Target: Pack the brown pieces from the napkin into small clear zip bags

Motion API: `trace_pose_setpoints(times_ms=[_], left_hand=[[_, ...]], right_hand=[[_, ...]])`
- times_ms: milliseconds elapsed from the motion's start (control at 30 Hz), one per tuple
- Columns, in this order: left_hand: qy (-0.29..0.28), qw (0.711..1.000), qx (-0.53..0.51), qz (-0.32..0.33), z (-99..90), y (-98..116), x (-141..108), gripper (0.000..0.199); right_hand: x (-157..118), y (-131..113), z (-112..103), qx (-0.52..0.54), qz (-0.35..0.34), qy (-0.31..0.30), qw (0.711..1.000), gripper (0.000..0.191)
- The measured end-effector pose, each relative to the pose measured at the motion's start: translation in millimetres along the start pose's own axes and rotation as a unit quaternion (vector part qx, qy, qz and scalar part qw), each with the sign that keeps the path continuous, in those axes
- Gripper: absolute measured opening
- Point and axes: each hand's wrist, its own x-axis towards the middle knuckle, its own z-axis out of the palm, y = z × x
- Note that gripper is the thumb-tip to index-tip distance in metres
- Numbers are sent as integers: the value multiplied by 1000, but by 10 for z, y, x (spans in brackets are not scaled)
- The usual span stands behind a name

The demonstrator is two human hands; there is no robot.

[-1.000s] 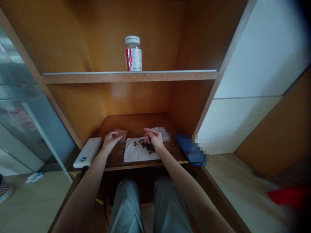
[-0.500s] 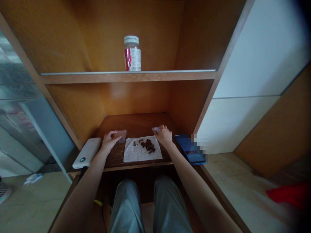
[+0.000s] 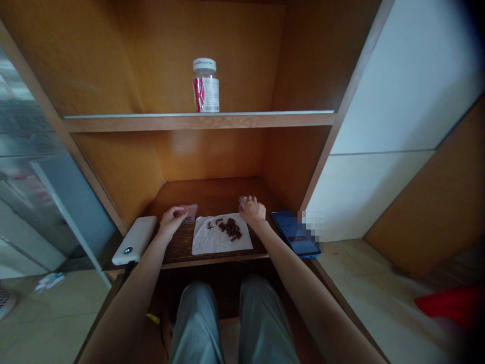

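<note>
Just above the dark wooden lower shelf [image 3: 212, 194], the left hand [image 3: 172, 221] has its fingers closed on the edge of a small clear plastic bag [image 3: 189, 212]. The right hand [image 3: 252, 211] has its thumb and fingertips pinched together on the corner of a second small clear plastic bag [image 3: 242, 202]. Neither grip stands apart; each looks clamped on its bag.

Between the hands, a crumpled white paper tissue [image 3: 202, 245] lies on the shelf, carrying one heap of small dark brown pieces [image 3: 230, 228], with a few stray pieces [image 3: 210, 225] off to its left. All the pieces in view sit on the tissue, and none shows inside either bag, though the dim view and small bags leave that uncertain. The pieces are too small to count exactly, perhaps twenty or more.

Two hands, two bags and one tissue are in play. Just beside the left hand lies one white rectangular power bank [image 3: 134, 240], and right of the right hand lies one dark blue tablet [image 3: 293, 233]. On the upper wooden shelf [image 3: 197, 120] stands one clear jar with a white cap and a red-striped label [image 3: 205, 86].
</note>
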Motion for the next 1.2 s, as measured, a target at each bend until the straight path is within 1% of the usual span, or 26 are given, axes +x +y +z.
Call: trace_pose_setpoints(times_ms=[67,133,233,300,333,400,433,467,500,533,567,600,633,667,700,733,800,867,900,967,1000,1033,1100,1200], left_hand=[[0,1000,10,3,7,-23,23,27],[12,1000,24,8,6,-22,42,27],[74,996,39,28,-15,44,35,30],[130,989,37,57,-35,139,-2,30],[156,984,28,81,-43,202,-29,28],[193,972,-11,132,-46,351,-93,25],[199,968,-46,149,-38,435,-128,24],[188,965,-83,165,-23,522,-165,24],[165,963,-119,178,-2,608,-203,24],[137,961,-151,186,25,693,-241,24],[112,961,-173,186,55,773,-280,25],[89,961,-188,181,88,847,-319,28],[70,962,-200,172,122,913,-358,32],[49,962,-215,162,153,970,-397,37],[27,962,-225,152,182,1019,-435,42],[5,962,-232,141,206,1058,-471,47],[-31,962,-239,130,234,1112,-535,57],[-41,963,-238,120,235,1134,-581,58],[-40,966,-228,115,226,1135,-597,53],[-33,976,-183,115,200,1119,-614,33],[-30,980,-152,123,187,1104,-618,24],[-27,983,-124,134,175,1087,-620,19],[-29,984,-93,148,164,1054,-621,21],[-44,984,-114,132,180,1026,-630,21]], right_hand=[[7,8,4,-3,0,9,1000,38],[16,23,2,-2,-7,19,1000,37],[20,56,-31,21,1,35,999,35],[7,80,-82,51,22,56,997,33],[-5,90,-116,69,36,74,994,31],[-40,100,-195,117,67,123,983,28],[-62,95,-235,153,75,151,974,26],[-86,79,-271,200,74,180,960,24],[-113,51,-300,262,62,203,942,22],[-143,11,-323,336,42,218,915,20],[-175,-41,-337,420,19,222,880,18],[-211,-102,-343,506,-2,211,836,17],[-250,-169,-342,587,-13,183,788,18],[-292,-238,-336,654,-12,143,742,18],[-336,-304,-326,701,-3,101,706,18],[-382,-365,-313,729,8,58,682,17],[-471,-460,-283,756,32,-4,653,16],[-553,-523,-253,763,40,-33,644,15],[-589,-547,-238,763,35,-38,645,13],[-647,-586,-208,757,9,-40,652,11],[-669,-603,-191,752,-9,-38,658,11],[-686,-619,-172,747,-26,-36,664,11],[-707,-645,-130,731,-60,-25,679,15],[-716,-654,-67,689,-116,4,715,20]])
